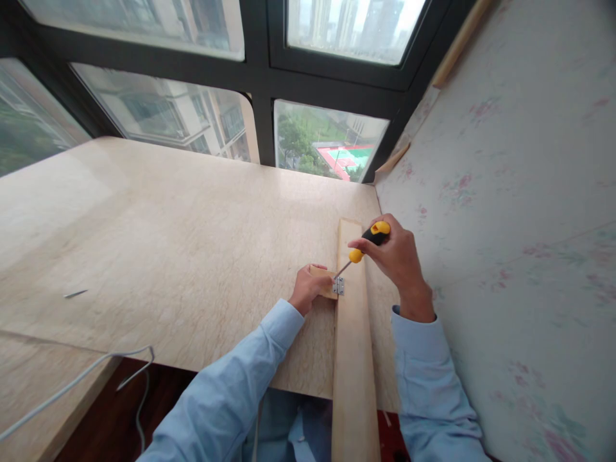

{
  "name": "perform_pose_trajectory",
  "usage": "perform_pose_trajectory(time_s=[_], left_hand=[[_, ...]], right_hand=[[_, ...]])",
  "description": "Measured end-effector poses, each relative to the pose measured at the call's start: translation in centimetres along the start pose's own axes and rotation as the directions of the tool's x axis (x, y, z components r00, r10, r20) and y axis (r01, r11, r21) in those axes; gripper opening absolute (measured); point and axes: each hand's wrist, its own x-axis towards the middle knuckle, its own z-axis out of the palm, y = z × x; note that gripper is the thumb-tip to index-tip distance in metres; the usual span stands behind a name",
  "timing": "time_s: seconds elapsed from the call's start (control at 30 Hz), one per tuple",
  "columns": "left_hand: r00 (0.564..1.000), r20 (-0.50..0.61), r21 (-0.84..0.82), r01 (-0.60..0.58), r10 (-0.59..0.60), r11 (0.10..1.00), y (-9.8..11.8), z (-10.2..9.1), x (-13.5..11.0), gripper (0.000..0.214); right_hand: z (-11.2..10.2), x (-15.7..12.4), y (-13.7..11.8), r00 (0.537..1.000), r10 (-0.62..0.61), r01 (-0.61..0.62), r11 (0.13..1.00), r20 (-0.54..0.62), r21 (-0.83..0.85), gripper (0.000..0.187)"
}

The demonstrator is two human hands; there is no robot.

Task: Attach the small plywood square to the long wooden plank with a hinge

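Note:
My right hand (397, 253) is closed round the yellow and black handle of a screwdriver (369, 239). Its shaft slants down to the left, and the tip meets the left part of a small metal hinge (339, 286). The hinge lies across a small wooden block (328, 292) and a long wooden board (353, 359). With my left hand (308, 287) I grip the block against the board's left edge, thumb near the hinge. Any screw under the tip is too small to make out.
The board rests on a marble-patterned sill (192, 244) and juts past its front edge. A small pointed metal piece (76, 294) lies at the left. A white cable (86, 378) crosses the lower left. Floral wallpaper (510, 256) stands close on the right; dark-framed windows (262, 83) rise behind.

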Motion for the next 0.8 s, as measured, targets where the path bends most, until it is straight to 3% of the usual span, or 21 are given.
perform_pose_trajectory(time_s=[0.07, 0.13, 0.23, 0.33, 0.5, 0.7, 0.8], left_hand=[[1.000, 0.001, -0.003, -0.004, 0.004, 1.000, 0.0, 0.0, -0.1, 0.034], [1.000, 0.004, -0.009, -0.003, 0.003, 1.000, 0.1, 0.0, -0.1, 0.035], [1.000, 0.006, -0.021, 0.001, -0.001, 1.000, 0.1, 0.1, -0.1, 0.037], [1.000, 0.001, -0.027, 0.001, -0.001, 1.000, 0.2, 0.1, -0.1, 0.037], [1.000, 0.001, -0.045, 0.000, 0.000, 0.999, 0.2, 0.1, -0.2, 0.038], [1.000, -0.006, -0.058, -0.003, 0.003, 0.998, 0.3, 0.1, -0.3, 0.039], [1.000, -0.009, -0.060, -0.008, 0.007, 0.998, 0.3, 0.1, -0.4, 0.039]], right_hand=[[0.4, 0.0, 0.2, 0.999, 0.022, -0.022, 1.000, 0.027, 0.001, 0.057], [0.4, -0.1, 0.5, 0.993, 0.006, -0.025, 0.987, 0.118, 0.157, 0.053], [-0.1, -0.2, 1.0, 0.956, -0.105, -0.038, 0.881, 0.273, 0.472, 0.055], [-1.0, -0.4, 1.0, 0.915, -0.182, -0.076, 0.799, 0.360, 0.597, 0.061], [-1.8, -0.4, 0.5, 0.917, -0.162, -0.072, 0.831, 0.364, 0.551, 0.052], [-1.1, 0.0, 0.5, 0.980, -0.104, 0.059, 0.966, 0.168, 0.251, 0.043], [-1.2, 0.0, 0.6, 0.964, -0.136, 0.050, 0.937, 0.228, 0.347, 0.039]])
